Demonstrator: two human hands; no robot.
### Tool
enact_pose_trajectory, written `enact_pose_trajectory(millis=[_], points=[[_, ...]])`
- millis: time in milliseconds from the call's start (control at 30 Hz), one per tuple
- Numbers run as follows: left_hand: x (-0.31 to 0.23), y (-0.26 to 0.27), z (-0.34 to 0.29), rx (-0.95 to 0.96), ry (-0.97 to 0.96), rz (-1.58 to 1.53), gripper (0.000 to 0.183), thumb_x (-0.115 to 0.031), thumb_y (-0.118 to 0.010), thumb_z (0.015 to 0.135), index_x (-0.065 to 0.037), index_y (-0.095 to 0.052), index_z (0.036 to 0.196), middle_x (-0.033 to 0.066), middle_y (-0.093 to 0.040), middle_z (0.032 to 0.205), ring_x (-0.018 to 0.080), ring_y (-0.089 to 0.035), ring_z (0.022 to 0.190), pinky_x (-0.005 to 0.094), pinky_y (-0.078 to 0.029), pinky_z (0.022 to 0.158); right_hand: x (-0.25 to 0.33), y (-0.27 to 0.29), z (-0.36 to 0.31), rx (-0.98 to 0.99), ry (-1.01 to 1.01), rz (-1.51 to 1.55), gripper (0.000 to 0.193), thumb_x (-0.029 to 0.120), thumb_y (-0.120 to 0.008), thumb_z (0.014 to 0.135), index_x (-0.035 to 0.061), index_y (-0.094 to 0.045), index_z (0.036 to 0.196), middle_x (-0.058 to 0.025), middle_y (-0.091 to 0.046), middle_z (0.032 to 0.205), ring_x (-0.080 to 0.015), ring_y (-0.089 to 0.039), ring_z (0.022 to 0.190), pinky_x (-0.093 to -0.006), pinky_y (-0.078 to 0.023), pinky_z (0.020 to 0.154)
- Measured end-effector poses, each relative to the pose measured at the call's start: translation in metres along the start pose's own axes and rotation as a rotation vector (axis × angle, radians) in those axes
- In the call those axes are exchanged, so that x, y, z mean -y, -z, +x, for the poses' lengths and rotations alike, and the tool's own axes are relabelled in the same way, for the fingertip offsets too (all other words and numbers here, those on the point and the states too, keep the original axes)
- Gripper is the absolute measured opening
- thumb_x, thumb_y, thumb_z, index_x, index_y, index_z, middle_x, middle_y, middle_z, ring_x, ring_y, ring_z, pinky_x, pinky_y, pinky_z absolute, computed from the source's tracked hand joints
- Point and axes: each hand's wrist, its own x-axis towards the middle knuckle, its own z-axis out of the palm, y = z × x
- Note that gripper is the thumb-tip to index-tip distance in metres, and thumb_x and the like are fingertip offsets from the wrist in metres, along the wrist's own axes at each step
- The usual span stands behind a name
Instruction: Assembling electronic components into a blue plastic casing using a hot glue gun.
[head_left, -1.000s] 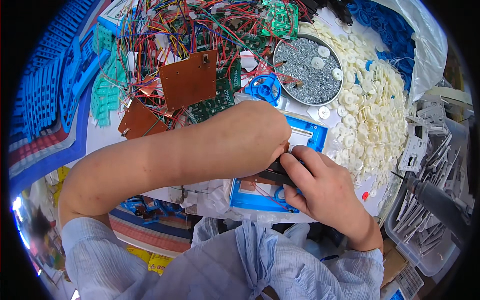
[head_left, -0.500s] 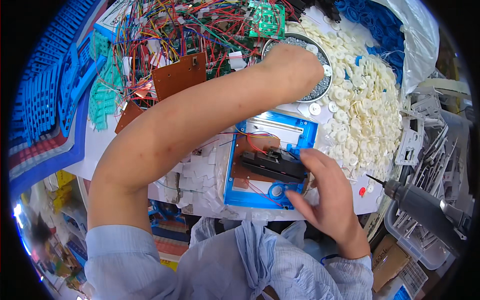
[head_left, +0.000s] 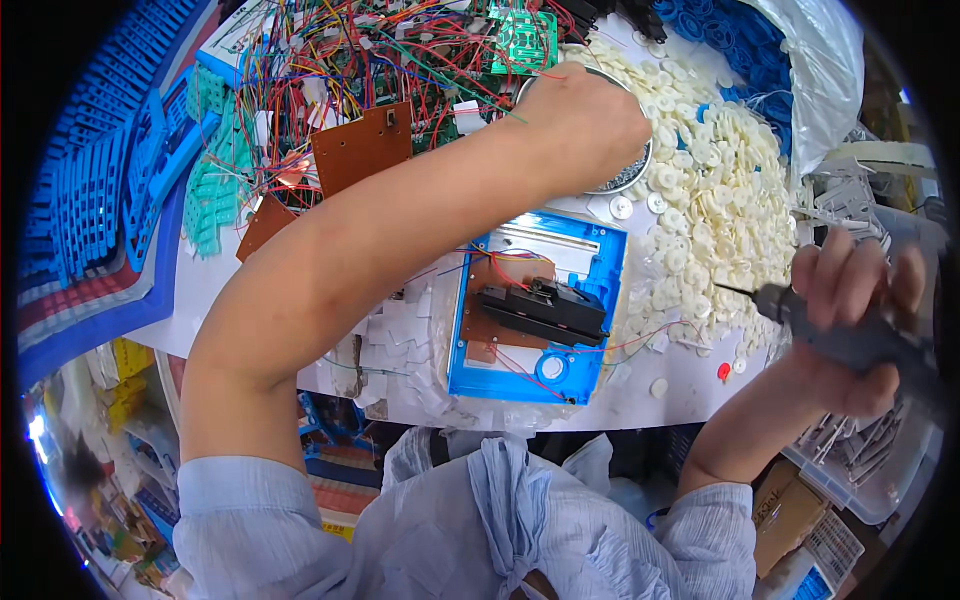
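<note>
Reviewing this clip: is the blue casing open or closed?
Open. The blue casing lies with its inside facing up, showing the brown board and the black part uncovered.

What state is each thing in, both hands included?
blue case: open
black part: lying slanted in the blue case
right hand: fingers curled around the screwdriver
screwdriver: held, tip pointing left
left hand: over the bowl, fingers hidden
bowl: mostly covered
white wheels: loose heap
brown board: tilted
</note>
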Motion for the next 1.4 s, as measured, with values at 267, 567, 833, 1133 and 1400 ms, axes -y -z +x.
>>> enact_pose_trajectory(millis=[267,567,833,1133,1400], points=[[-0.046,0.053,-0.098,-0.142,-0.093,-0.326,0.012,-0.018,-0.070,0.084,-0.010,-0.069,0.092,0.0062,-0.068,0.087,0.0257,-0.069,0.084,0.0400,-0.049,0.075,-0.013,-0.059,-0.004,-0.062,-0.065,0.264,0.037,0.035,-0.075,0.093,0.0155,-0.054,0.115,0.0060,-0.060,0.074,-0.0071,-0.053,0.064,-0.0271,-0.048,0.071],[-0.086,0.056,-0.169,-0.280,0.160,-0.684,0.026,-0.008,-0.084,0.075,-0.010,-0.072,0.097,0.0029,-0.074,0.092,0.0210,-0.071,0.081,0.0358,-0.047,0.066,-0.016,-0.105,0.001,0.120,0.005,0.462,0.031,0.027,-0.083,0.089,0.0121,-0.057,0.094,-0.0001,-0.068,0.067,-0.0100,-0.064,0.055,-0.0288,-0.061,0.067],[-0.086,0.055,-0.173,-0.348,0.172,-0.670,0.030,-0.007,-0.085,0.071,-0.010,-0.073,0.097,0.0024,-0.074,0.091,0.0201,-0.069,0.078,0.0348,-0.045,0.065,-0.018,-0.117,0.000,0.045,0.052,0.518,0.028,0.025,-0.081,0.092,0.0085,-0.057,0.091,-0.0028,-0.066,0.065,-0.0130,-0.062,0.053,-0.0310,-0.059,0.062],[-0.078,0.045,-0.177,-0.327,0.140,-0.579,0.048,-0.018,-0.089,0.065,-0.012,-0.068,0.107,-0.0001,-0.068,0.097,0.0214,-0.065,0.086,0.0396,-0.043,0.078,-0.019,-0.121,-0.001,0.030,0.010,0.414,0.033,0.029,-0.085,0.088,0.0148,-0.056,0.092,0.0019,-0.065,0.062,-0.0078,-0.058,0.048,-0.0274,-0.059,0.060],[-0.071,0.028,-0.182,-0.268,0.247,-0.356,0.055,-0.029,-0.089,0.066,-0.015,-0.065,0.114,-0.0009,-0.064,0.108,0.0219,-0.059,0.095,0.0471,-0.029,0.091,-0.045,-0.125,0.001,-0.080,-0.026,0.209,0.039,0.040,-0.081,0.089,0.0180,-0.050,0.098,0.0051,-0.059,0.067,-0.0099,-0.052,0.050,-0.0302,-0.052,0.056]])
